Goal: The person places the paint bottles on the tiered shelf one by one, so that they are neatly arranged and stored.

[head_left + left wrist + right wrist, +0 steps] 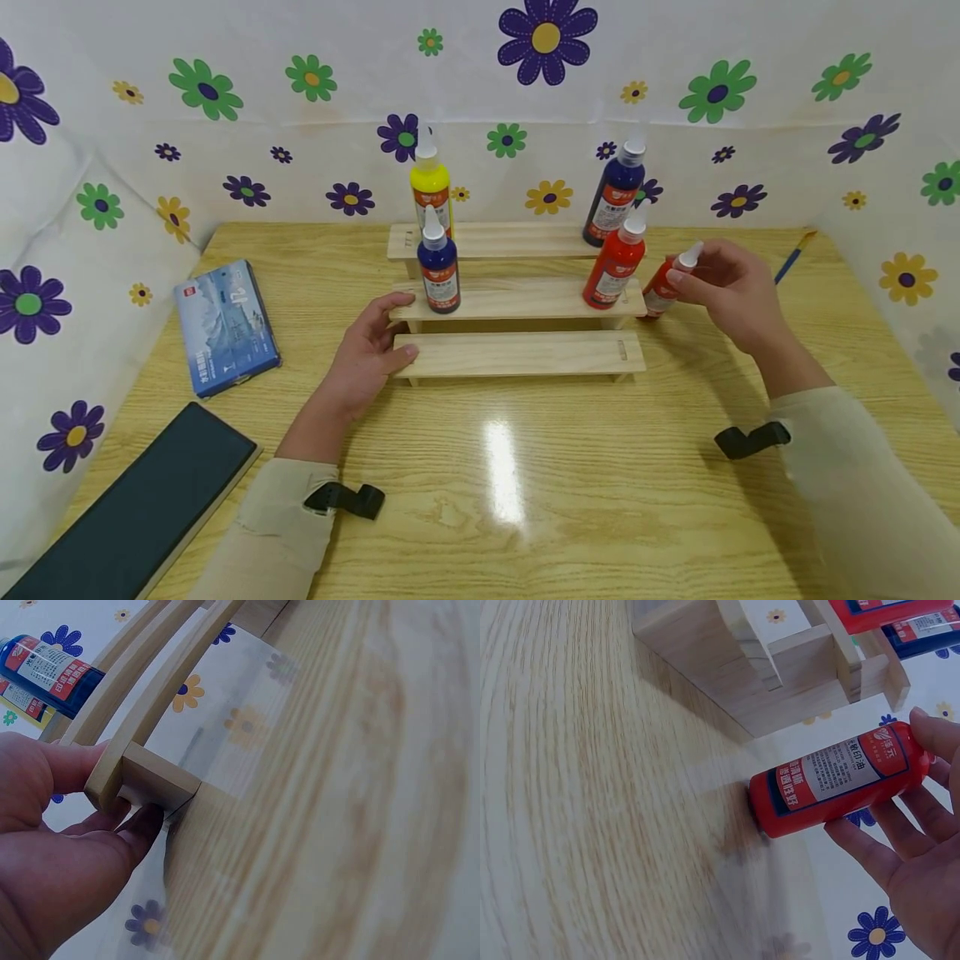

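A three-step wooden rack (517, 354) stands on the table. My left hand (363, 354) grips its left end, and in the left wrist view the fingers curl around the board's end. Beyond the rack's right end, my right hand (738, 287) holds a red ink bottle (832, 780) near its white nozzle cap. That bottle leans slightly, its base at or just above the tabletop; I cannot tell which. On the middle step stand a blue bottle (440, 279) at left and another red bottle (615, 267) at right. The top step bears a yellow bottle (430, 179) and a dark blue bottle (617, 196).
At the left lie a blue box (227, 327) and a dark, flat, book-like block (142, 508). A paintbrush (791, 258) rests on the table (570, 483) at the far right. Flower-printed cloth (480, 92) hangs behind and along the sides.
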The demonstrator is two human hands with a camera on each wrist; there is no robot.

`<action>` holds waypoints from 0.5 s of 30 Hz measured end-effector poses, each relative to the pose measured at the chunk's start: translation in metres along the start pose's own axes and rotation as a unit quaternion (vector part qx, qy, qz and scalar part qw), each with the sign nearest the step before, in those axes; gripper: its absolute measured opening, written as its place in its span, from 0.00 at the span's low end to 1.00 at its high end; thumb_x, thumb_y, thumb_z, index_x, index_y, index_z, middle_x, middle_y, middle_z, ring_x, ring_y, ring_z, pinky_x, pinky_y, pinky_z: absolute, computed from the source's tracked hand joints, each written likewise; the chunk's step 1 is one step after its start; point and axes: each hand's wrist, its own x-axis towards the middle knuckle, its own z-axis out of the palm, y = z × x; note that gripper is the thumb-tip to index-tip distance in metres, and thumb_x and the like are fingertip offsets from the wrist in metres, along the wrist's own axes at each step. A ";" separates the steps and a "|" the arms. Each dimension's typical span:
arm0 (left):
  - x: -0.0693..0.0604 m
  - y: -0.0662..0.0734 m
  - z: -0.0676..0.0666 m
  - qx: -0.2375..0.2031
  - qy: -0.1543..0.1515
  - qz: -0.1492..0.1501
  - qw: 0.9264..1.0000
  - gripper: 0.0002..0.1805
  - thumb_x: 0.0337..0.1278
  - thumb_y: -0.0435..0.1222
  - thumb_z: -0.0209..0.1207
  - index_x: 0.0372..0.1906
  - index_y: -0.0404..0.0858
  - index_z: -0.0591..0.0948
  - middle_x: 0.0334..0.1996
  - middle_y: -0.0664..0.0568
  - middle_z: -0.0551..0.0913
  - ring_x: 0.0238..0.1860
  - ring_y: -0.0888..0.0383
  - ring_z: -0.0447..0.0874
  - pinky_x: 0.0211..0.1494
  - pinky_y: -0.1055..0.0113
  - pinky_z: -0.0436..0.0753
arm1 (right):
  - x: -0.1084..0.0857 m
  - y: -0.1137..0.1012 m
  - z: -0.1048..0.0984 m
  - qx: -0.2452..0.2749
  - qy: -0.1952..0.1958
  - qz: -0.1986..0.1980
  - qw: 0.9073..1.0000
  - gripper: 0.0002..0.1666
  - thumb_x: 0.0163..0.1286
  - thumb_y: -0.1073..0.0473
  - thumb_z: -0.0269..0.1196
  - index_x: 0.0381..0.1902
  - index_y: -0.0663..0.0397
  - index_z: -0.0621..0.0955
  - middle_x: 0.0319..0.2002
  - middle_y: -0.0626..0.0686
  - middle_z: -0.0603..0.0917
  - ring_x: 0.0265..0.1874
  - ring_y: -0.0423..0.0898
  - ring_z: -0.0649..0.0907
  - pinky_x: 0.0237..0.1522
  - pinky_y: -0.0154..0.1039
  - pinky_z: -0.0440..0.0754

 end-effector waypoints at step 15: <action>0.000 0.001 0.001 0.003 0.004 -0.006 1.000 0.35 0.61 0.14 0.53 0.71 0.39 0.66 0.68 0.44 0.66 0.66 0.41 0.66 0.58 0.62 0.74 | -0.024 -0.022 -0.014 0.082 -0.004 -0.064 0.995 0.10 0.65 0.76 0.65 0.43 0.70 0.80 0.44 0.51 0.86 0.38 0.43 0.85 0.38 0.31 0.82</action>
